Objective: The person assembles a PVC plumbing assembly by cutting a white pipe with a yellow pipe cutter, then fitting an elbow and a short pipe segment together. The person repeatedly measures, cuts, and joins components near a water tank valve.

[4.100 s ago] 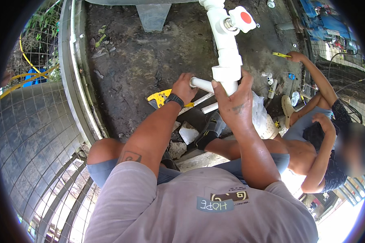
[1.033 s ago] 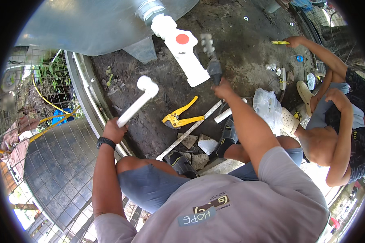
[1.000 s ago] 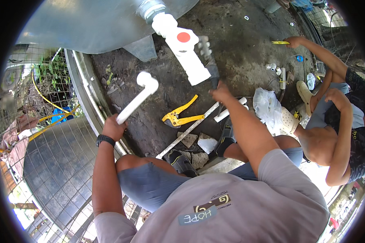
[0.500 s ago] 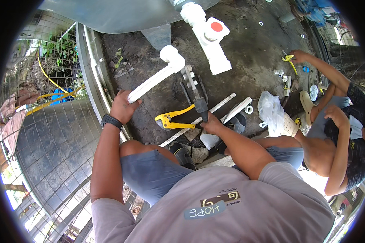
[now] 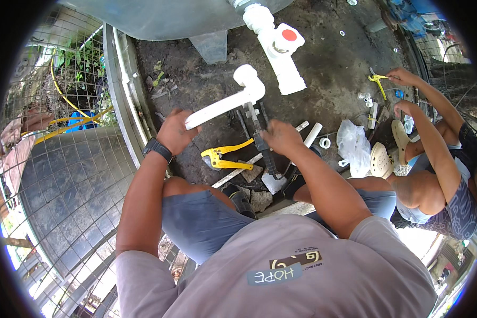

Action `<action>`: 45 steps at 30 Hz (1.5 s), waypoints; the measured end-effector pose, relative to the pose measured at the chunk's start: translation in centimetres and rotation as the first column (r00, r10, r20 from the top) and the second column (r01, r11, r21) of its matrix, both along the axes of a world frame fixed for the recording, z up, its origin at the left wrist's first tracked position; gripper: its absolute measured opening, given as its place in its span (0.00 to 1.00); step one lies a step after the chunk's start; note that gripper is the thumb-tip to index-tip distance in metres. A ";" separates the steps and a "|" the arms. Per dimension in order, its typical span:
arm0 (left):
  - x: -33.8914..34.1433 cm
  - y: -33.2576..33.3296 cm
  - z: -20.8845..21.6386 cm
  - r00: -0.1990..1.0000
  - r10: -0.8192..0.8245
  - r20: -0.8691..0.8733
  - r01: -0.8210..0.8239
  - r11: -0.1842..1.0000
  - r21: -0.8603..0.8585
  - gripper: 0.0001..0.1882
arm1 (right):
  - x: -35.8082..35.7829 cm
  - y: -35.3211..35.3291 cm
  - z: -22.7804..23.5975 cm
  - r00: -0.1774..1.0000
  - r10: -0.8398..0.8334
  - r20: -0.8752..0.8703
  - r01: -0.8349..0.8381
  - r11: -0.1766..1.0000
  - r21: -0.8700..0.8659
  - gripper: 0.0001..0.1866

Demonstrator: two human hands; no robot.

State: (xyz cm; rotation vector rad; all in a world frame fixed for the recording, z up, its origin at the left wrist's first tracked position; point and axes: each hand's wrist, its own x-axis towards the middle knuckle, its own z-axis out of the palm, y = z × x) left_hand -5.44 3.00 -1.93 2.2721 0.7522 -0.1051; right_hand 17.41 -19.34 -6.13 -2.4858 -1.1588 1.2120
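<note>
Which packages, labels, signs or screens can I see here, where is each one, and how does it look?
Shirt patch: on the person's grey shirt, lower centre; a blue-grey strip with pale letters under a dark one.
Red round sticker: on the white valve, top centre.
Plastic bag: on the ground, right of the right hand; crumpled, translucent white.
No screens or signs.

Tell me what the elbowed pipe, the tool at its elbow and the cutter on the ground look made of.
Elbowed pipe: white plastic, probably PVC, smooth, matte. Tool in right hand: dark, probably metal; finish unclear. Cutter: glossy yellow handles, painted metal or plastic.
</note>
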 end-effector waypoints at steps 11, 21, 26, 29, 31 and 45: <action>4.5 -2.0 1.7 0.961 -0.271 -0.053 0.272 0.962 0.013 0.16 | -1.5 3.9 4.0 0.886 0.408 0.221 -0.459 0.840 0.288 0.26; 4.3 0.2 -1.2 0.850 0.526 -0.005 -0.410 0.657 -0.632 0.22 | -1.8 4.5 6.7 0.995 0.088 0.050 -0.095 0.981 0.168 0.21; 4.6 -0.4 -0.8 0.723 0.691 0.010 -0.148 0.169 -0.975 0.22 | -4.6 6.4 5.7 0.975 -0.105 -0.195 0.143 0.971 0.189 0.27; 5.5 -2.3 0.8 0.843 0.537 -0.028 -0.159 0.200 -0.967 0.22 | -6.0 7.5 5.4 0.935 -0.185 -0.302 0.249 0.950 0.189 0.29; 5.5 -3.3 1.0 0.854 0.521 -0.001 -0.127 0.207 -0.970 0.23 | -6.3 7.7 5.1 0.940 -0.072 -0.332 0.160 0.956 0.245 0.31; 6.4 -2.7 -3.9 0.943 0.334 0.009 -0.192 0.564 -0.804 0.26 | -3.2 5.8 0.2 0.882 -0.075 -0.464 0.360 0.743 0.564 0.30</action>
